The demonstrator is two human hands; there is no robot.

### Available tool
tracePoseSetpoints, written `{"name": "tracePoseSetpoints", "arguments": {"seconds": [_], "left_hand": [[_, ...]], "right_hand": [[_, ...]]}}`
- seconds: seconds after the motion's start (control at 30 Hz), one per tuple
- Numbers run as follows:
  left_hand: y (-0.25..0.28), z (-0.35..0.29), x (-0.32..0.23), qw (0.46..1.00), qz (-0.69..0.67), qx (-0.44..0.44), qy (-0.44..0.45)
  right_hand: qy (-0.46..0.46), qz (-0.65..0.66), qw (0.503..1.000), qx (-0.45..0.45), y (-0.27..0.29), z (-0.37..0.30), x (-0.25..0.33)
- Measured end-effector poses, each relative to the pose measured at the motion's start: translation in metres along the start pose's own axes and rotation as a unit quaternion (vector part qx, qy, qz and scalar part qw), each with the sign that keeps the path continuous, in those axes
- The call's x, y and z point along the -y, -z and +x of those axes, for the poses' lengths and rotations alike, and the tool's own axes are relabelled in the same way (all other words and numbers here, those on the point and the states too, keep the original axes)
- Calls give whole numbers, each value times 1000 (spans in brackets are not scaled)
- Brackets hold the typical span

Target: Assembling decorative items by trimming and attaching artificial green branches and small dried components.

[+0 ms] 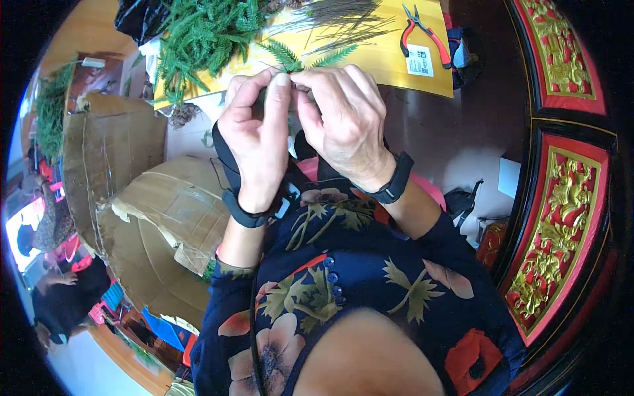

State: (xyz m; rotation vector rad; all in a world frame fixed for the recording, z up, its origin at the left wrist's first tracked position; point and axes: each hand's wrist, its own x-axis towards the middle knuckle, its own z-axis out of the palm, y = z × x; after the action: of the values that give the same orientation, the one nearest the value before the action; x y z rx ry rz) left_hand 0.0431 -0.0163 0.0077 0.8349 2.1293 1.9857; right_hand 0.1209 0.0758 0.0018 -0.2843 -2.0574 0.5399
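Both hands meet at the near edge of a yellow board. My left hand (256,122) is closed, its thumb and fingers pinching the base of a green fern-like sprig (282,55), apparently artificial. My right hand (345,119) is closed too, its fingertips pressed at the same spot, beside the left thumb. Two leafy tips of the sprig fan out beyond the fingers, one to each side. The fingers hide its stem and anything thin held with it. Each wrist wears a dark strap.
On the yellow board (389,69) lie a heap of green sprigs (205,39), thin brown wire stems (340,23) and red-handled pliers (422,36) beside a white label (420,61). An open cardboard box (175,198) stands left. Carved red-and-gold panels (555,237) line the right. Other people (69,294) sit far left.
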Motion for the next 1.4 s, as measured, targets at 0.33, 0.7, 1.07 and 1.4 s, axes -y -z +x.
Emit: {"name": "tracePoseSetpoints", "arguments": {"seconds": [0.33,0.7,1.07,1.4], "left_hand": [[-5,1,-12,949,251,-28,-192],[5,3,-9,982,158,4,-103],[18,6,-11,987,-70,93,109],[42,16,-5,881,-266,256,297]], "right_hand": [[-34,53,998,-16,3,-3,6],[-143,178,969,93,26,19,-2],[-143,275,902,301,17,55,-37],[52,356,886,292,11,55,-46]]}}
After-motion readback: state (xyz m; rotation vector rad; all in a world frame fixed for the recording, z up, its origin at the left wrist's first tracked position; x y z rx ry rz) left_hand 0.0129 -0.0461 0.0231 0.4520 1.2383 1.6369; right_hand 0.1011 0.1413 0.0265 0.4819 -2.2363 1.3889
